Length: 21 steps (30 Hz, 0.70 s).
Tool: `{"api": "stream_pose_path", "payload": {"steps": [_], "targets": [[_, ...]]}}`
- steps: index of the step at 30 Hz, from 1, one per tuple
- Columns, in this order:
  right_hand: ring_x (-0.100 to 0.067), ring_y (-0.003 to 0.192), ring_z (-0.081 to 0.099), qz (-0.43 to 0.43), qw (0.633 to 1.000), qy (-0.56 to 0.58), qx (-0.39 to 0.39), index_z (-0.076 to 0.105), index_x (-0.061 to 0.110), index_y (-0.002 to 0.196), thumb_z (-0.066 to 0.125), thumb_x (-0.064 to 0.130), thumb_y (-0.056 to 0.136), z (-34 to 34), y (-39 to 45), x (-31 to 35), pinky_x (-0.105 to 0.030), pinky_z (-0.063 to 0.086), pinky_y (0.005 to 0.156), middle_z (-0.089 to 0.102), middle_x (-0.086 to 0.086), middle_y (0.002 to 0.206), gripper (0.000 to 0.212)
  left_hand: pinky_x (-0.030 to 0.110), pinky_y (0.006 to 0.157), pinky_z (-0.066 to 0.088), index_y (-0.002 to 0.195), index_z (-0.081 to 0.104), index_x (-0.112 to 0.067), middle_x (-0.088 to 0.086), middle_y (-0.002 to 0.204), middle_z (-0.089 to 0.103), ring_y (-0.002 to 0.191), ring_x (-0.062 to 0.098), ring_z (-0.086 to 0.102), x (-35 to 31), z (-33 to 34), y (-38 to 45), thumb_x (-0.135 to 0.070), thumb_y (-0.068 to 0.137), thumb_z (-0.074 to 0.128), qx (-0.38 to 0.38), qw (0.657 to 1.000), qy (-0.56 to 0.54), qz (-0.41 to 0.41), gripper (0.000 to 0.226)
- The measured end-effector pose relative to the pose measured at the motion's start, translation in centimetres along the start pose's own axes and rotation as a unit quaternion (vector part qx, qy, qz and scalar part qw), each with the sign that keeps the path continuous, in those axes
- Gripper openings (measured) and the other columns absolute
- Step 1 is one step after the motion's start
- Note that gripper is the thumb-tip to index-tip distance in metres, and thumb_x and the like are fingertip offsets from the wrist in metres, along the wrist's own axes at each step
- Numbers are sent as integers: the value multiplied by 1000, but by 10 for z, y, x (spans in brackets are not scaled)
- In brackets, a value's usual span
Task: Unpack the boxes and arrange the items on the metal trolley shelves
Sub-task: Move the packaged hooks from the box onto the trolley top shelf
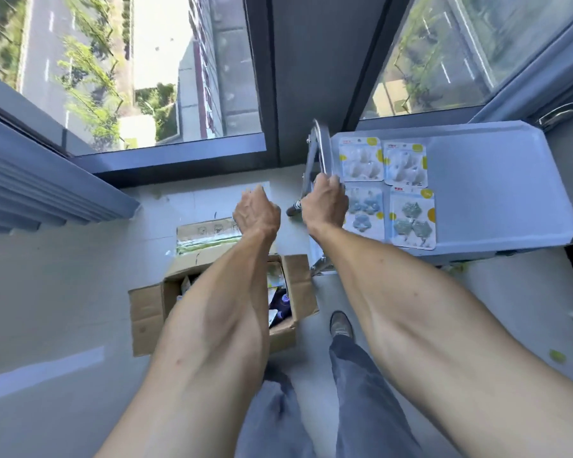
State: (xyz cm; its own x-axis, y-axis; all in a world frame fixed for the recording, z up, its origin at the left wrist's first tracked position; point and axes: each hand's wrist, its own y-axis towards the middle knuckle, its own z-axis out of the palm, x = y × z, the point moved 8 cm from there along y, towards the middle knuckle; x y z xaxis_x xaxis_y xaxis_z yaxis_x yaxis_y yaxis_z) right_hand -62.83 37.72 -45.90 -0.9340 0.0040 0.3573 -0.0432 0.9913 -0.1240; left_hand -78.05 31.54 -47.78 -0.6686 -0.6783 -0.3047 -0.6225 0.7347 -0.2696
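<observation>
A metal trolley (497, 180) stands at the right by the window, its top shelf carrying several blister packs of hooks (406, 165) in two rows at its left end. My right hand (325, 200) grips the trolley's curved handle (321, 143). My left hand (256, 211) hovers beside it with fingers curled and nothing visible in it. Below my left forearm an open cardboard box (146, 309) sits on the floor with packaged items inside, partly hidden by the arm.
A second cardboard box (205, 231) lies on the floor beyond the open one. Large windows and a dark pillar (308, 61) close off the far side. My shoe (341, 323) and legs stand right of the open box. Pale floor spreads to the left.
</observation>
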Motion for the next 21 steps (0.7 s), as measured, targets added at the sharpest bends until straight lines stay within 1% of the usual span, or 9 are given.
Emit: {"api": "stream_pose_path", "payload": {"steps": [2, 4, 7, 9, 11, 14, 16, 18, 21], "targets": [[-33, 102, 54, -94, 994, -39, 27, 58, 8, 106, 44, 3, 88, 27, -24, 42, -35, 38, 72, 57, -13, 110, 23, 34, 69, 40, 99, 63, -9, 13, 100, 63, 85, 32, 60, 68, -3, 4, -8, 92, 49, 25, 998, 7, -63, 16], [-30, 95, 56, -155, 982, -72, 79, 59, 8, 103, 45, 1, 87, 60, -50, 65, -33, 36, 68, 58, -11, 105, 23, 33, 68, 41, 92, 64, -8, 14, 95, 64, 85, 31, 62, 125, 1, 4, -5, 89, 51, 52, 993, 19, -101, 14], [-27, 90, 58, -137, 975, -80, 155, 61, 9, 102, 47, 2, 88, 133, -86, 78, -30, 38, 68, 60, -11, 101, 21, 35, 76, 48, 97, 66, -7, 17, 100, 66, 97, 34, 66, 217, 23, 8, -6, 89, 52, 76, 986, 29, -144, 16], [-29, 93, 59, -111, 967, -88, 210, 60, 9, 104, 45, 3, 89, 193, -109, 72, -34, 45, 73, 61, -12, 102, 22, 34, 79, 50, 102, 66, -6, 17, 106, 67, 102, 36, 65, 274, 60, 7, -9, 89, 51, 98, 980, 33, -172, 21], [-31, 100, 60, -132, 946, -126, 266, 58, 10, 109, 46, 5, 90, 254, -131, 62, -38, 48, 80, 61, -13, 108, 22, 32, 78, 49, 105, 66, -8, 17, 108, 67, 102, 35, 65, 324, 103, 5, -16, 91, 47, 112, 976, 25, -183, 25], [-32, 109, 57, -152, 911, -183, 337, 55, 10, 118, 45, 4, 91, 340, -155, 39, -39, 48, 84, 59, -13, 117, 30, 32, 74, 46, 113, 62, -10, 14, 107, 66, 100, 34, 65, 381, 173, 2, -22, 94, 46, 135, 970, 28, -200, 28], [-33, 113, 55, -156, 891, -205, 374, 53, 8, 124, 46, 3, 91, 391, -166, 21, -39, 48, 87, 57, -14, 121, 35, 31, 75, 48, 101, 65, -10, 11, 104, 67, 101, 32, 65, 408, 221, -7, -16, 90, 50, 184, 958, 37, -218, 20], [-34, 116, 51, -179, 876, -216, 391, 53, 6, 124, 47, 2, 91, 440, -169, 11, -41, 46, 87, 54, -16, 124, 34, 30, 73, 48, 92, 62, -10, 7, 97, 65, 98, 30, 65, 426, 268, -5, -11, 87, 50, 212, 951, 39, -222, 13], [-35, 115, 49, -219, 853, -227, 416, 53, 4, 121, 47, 2, 92, 499, -173, 3, -41, 43, 85, 52, -16, 123, 30, 32, 74, 51, 97, 62, -7, 11, 103, 65, 96, 31, 64, 448, 331, 3, -10, 86, 50, 237, 942, 34, -234, 17]]}}
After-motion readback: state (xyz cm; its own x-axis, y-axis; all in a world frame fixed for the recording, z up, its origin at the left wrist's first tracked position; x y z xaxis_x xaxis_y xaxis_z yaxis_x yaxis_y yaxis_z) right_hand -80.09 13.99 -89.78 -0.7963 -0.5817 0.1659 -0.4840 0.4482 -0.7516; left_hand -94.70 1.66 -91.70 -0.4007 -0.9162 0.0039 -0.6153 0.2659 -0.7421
